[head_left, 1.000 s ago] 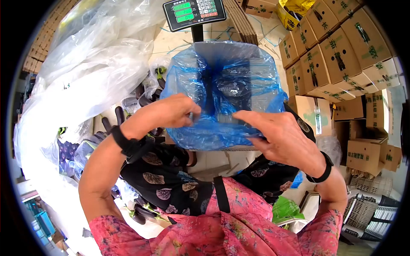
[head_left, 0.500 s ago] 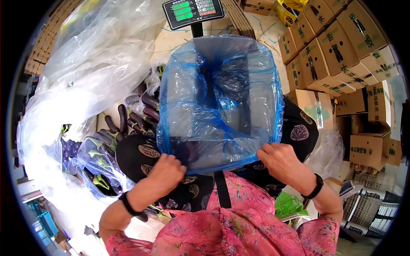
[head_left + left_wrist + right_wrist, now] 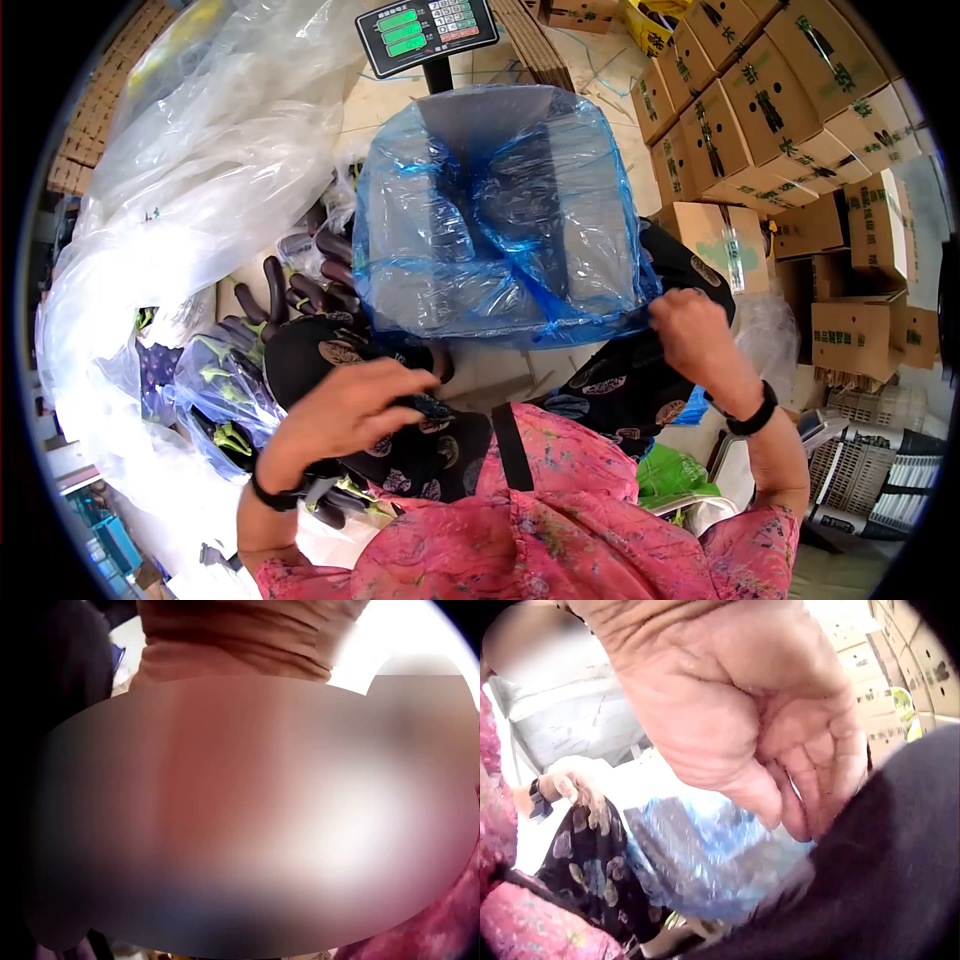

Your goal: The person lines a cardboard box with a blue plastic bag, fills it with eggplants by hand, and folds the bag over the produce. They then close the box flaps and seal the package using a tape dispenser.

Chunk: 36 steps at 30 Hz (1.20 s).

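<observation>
A thin blue plastic bag (image 3: 590, 220) is spread wide over a box-shaped hollow in front of the person's knees, its rim folded outward. The left hand (image 3: 350, 405) is off the bag, above the left thigh, with loosely bent fingers and nothing in them. At the bag's near right corner, the right hand (image 3: 690, 330) has its fingers curled. In the right wrist view the thumb and index finger of the right hand (image 3: 742, 712) meet in a pinch right at the edge of the blue bag (image 3: 705, 855). Most of the left wrist view is blurred.
A scale display (image 3: 425, 35) with green digits stands behind the bag. Loose eggplants (image 3: 270, 290) and bagged ones (image 3: 225, 380) lie on the left beside a large clear plastic sheet (image 3: 230, 130). Cardboard boxes (image 3: 790, 80) are stacked on the right.
Both hands first reached over the bag, then drew its near rim toward the body. Now the left hand has let go and moved back left; the right has shifted up to the corner.
</observation>
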Each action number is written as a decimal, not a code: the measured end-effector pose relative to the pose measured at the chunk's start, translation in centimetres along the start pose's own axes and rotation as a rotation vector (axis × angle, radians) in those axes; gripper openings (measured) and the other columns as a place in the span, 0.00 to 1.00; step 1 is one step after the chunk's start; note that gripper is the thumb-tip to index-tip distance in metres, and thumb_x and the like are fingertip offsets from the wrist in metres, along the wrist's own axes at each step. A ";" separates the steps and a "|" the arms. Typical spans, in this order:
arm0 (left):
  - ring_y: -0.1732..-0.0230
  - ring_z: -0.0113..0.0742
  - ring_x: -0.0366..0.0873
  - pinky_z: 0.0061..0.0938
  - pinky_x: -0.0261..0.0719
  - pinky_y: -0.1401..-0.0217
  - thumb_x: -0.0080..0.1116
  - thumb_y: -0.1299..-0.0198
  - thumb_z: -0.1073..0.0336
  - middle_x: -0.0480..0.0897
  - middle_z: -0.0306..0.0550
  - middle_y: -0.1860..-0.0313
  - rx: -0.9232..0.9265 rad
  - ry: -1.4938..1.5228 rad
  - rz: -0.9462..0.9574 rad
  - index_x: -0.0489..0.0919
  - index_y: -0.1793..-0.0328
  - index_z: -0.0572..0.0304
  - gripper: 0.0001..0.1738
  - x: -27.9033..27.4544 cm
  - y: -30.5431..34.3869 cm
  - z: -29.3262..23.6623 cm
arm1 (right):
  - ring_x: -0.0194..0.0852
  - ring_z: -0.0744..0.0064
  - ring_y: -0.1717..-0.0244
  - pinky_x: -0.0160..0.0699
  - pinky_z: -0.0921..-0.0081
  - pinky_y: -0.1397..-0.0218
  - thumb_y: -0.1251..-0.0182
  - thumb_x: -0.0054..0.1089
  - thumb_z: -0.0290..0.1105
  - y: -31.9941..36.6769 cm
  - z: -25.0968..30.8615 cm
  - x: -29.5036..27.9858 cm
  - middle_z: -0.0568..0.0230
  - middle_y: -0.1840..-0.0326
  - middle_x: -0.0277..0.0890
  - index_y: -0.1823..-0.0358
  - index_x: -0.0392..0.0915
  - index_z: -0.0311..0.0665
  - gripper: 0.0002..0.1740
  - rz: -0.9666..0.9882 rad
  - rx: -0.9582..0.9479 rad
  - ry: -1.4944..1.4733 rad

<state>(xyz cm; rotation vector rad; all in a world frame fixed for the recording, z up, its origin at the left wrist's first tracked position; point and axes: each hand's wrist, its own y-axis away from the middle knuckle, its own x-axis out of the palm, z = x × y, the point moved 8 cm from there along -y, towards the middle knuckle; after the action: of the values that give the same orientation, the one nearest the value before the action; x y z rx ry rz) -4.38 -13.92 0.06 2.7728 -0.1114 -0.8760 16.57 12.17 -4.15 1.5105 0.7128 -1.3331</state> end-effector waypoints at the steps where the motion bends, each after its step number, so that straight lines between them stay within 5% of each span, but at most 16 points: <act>1: 0.58 0.48 0.83 0.34 0.80 0.55 0.66 0.41 0.66 0.83 0.51 0.59 0.000 -0.021 -0.048 0.79 0.41 0.62 0.22 -2.4 0.1 -0.8 | 0.79 0.54 0.53 0.78 0.60 0.54 0.42 0.62 0.28 -0.4 -0.1 -2.1 0.55 0.61 0.78 0.59 0.79 0.37 0.09 -0.090 0.014 -0.083; 6: 0.53 0.37 0.83 0.27 0.80 0.49 0.61 0.37 0.64 0.84 0.52 0.54 -0.216 0.216 -0.179 0.77 0.36 0.64 0.23 -9.6 -0.9 4.0 | 0.77 0.53 0.50 0.77 0.58 0.51 0.42 0.67 0.32 -4.8 0.6 -4.4 0.55 0.55 0.76 0.51 0.77 0.38 0.17 -0.418 -0.084 -0.239; 9: 0.48 0.40 0.83 0.30 0.79 0.45 0.62 0.37 0.58 0.84 0.57 0.48 -0.289 0.222 -0.084 0.73 0.31 0.63 0.30 -10.7 -2.7 9.1 | 0.73 0.49 0.43 0.75 0.61 0.42 0.44 0.72 0.34 -8.2 3.8 -3.5 0.53 0.40 0.73 0.43 0.74 0.37 0.27 -0.308 -0.122 0.089; 13: 0.44 0.45 0.82 0.34 0.78 0.42 0.65 0.40 0.52 0.80 0.62 0.38 -0.382 0.170 -0.045 0.60 0.21 0.56 0.44 -10.3 -5.0 13.1 | 0.71 0.52 0.41 0.72 0.60 0.39 0.48 0.75 0.35 -12.7 8.5 -3.1 0.55 0.37 0.70 0.39 0.73 0.41 0.33 0.057 -0.300 0.028; 16: 0.44 0.44 0.82 0.34 0.78 0.42 0.68 0.43 0.52 0.76 0.63 0.34 -0.303 0.178 -0.068 0.52 0.17 0.50 0.52 -8.0 -8.0 15.8 | 0.72 0.54 0.43 0.74 0.61 0.43 0.45 0.72 0.35 -16.7 11.1 -1.5 0.56 0.40 0.71 0.41 0.74 0.42 0.29 -0.105 -0.475 0.045; 18: 0.40 0.43 0.79 0.33 0.77 0.40 0.70 0.48 0.60 0.73 0.64 0.30 -0.079 -0.028 -0.158 0.48 0.15 0.47 0.56 -6.1 -9.7 17.8 | 0.74 0.56 0.46 0.75 0.61 0.47 0.41 0.67 0.35 -20.2 11.1 3.6 0.58 0.44 0.74 0.43 0.76 0.41 0.23 0.015 -0.429 0.159; 19: 0.38 0.44 0.77 0.32 0.76 0.39 0.70 0.49 0.63 0.70 0.64 0.28 -0.275 0.150 -0.049 0.47 0.15 0.45 0.58 -5.6 -9.8 17.2 | 0.75 0.57 0.47 0.75 0.62 0.49 0.38 0.65 0.35 -21.6 10.7 6.7 0.58 0.46 0.76 0.45 0.77 0.40 0.20 0.073 -0.404 0.214; 21: 0.45 0.39 0.74 0.30 0.75 0.45 0.70 0.50 0.67 0.65 0.57 0.24 -0.417 0.346 0.064 0.45 0.14 0.44 0.59 -4.5 -9.7 16.3 | 0.81 0.57 0.52 0.77 0.63 0.53 0.35 0.56 0.35 -23.1 9.6 13.2 0.58 0.53 0.81 0.49 0.84 0.47 0.15 0.058 -0.405 0.270; 23: 0.64 0.29 0.72 0.25 0.75 0.58 0.68 0.48 0.68 0.58 0.44 0.19 -0.323 0.389 0.063 0.45 0.14 0.44 0.58 -3.3 -9.2 16.3 | 0.85 0.62 0.51 0.81 0.63 0.55 0.33 0.51 0.36 -23.9 8.9 18.8 0.54 0.53 0.85 0.56 0.87 0.45 0.15 0.329 -0.306 0.274; 26: 0.51 0.41 0.80 0.31 0.78 0.46 0.67 0.48 0.72 0.70 0.56 0.25 -0.191 0.262 0.002 0.44 0.14 0.40 0.59 -3.5 -9.2 15.8 | 0.86 0.60 0.50 0.84 0.61 0.53 0.33 0.51 0.35 -23.4 9.1 21.5 0.53 0.52 0.85 0.59 0.88 0.41 0.15 0.341 -0.298 0.125; 28: 0.58 0.42 0.80 0.32 0.78 0.49 0.66 0.47 0.71 0.68 0.56 0.25 -0.241 0.307 0.027 0.47 0.15 0.38 0.56 -3.8 -9.2 15.9 | 0.85 0.59 0.49 0.84 0.61 0.52 0.33 0.51 0.33 -23.2 9.7 20.4 0.52 0.52 0.85 0.59 0.88 0.40 0.14 0.300 -0.338 0.041; 30: 0.65 0.33 0.76 0.30 0.79 0.57 0.65 0.49 0.73 0.62 0.54 0.20 -0.309 0.255 0.081 0.50 0.15 0.39 0.55 -4.5 -9.1 15.4 | 0.85 0.59 0.48 0.84 0.60 0.51 0.33 0.51 0.31 -22.9 10.2 18.9 0.51 0.52 0.85 0.59 0.88 0.40 0.14 0.279 -0.394 -0.001; 31: 0.68 0.42 0.78 0.33 0.79 0.60 0.67 0.48 0.71 0.75 0.59 0.32 -0.043 0.021 -0.084 0.61 0.19 0.41 0.48 -5.7 -9.3 14.0 | 0.85 0.59 0.48 0.84 0.60 0.51 0.34 0.52 0.31 -22.9 10.0 18.5 0.51 0.52 0.85 0.59 0.88 0.40 0.13 0.343 -0.300 -0.051; 34: 0.65 0.49 0.79 0.37 0.79 0.60 0.68 0.46 0.68 0.80 0.57 0.46 -0.329 -0.725 -0.011 0.69 0.26 0.45 0.39 -8.4 -9.1 12.8 | 0.85 0.58 0.50 0.84 0.61 0.51 0.35 0.52 0.29 -22.8 10.2 17.5 0.52 0.54 0.85 0.59 0.88 0.39 0.13 0.427 -0.147 -0.101; 35: 0.60 0.52 0.79 0.38 0.78 0.60 0.68 0.46 0.66 0.80 0.55 0.57 -0.318 -0.667 -0.113 0.74 0.34 0.49 0.31 -9.9 -9.7 9.9 | 0.85 0.57 0.51 0.84 0.62 0.52 0.35 0.52 0.30 -22.8 10.5 16.9 0.53 0.55 0.85 0.60 0.88 0.39 0.13 0.386 -0.187 -0.052; 36: 0.59 0.52 0.79 0.39 0.78 0.59 0.68 0.45 0.67 0.80 0.55 0.58 -0.148 -0.573 -0.167 0.74 0.34 0.49 0.31 -9.6 -11.0 8.1 | 0.85 0.56 0.52 0.84 0.63 0.53 0.35 0.52 0.30 -22.8 11.0 16.6 0.54 0.57 0.85 0.60 0.88 0.39 0.13 0.343 -0.228 -0.006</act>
<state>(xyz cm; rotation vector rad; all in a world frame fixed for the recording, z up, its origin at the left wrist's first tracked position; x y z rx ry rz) -16.88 -3.47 -3.63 2.3426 0.0885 -1.6272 -4.20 7.67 -25.66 1.3713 0.5510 -0.9645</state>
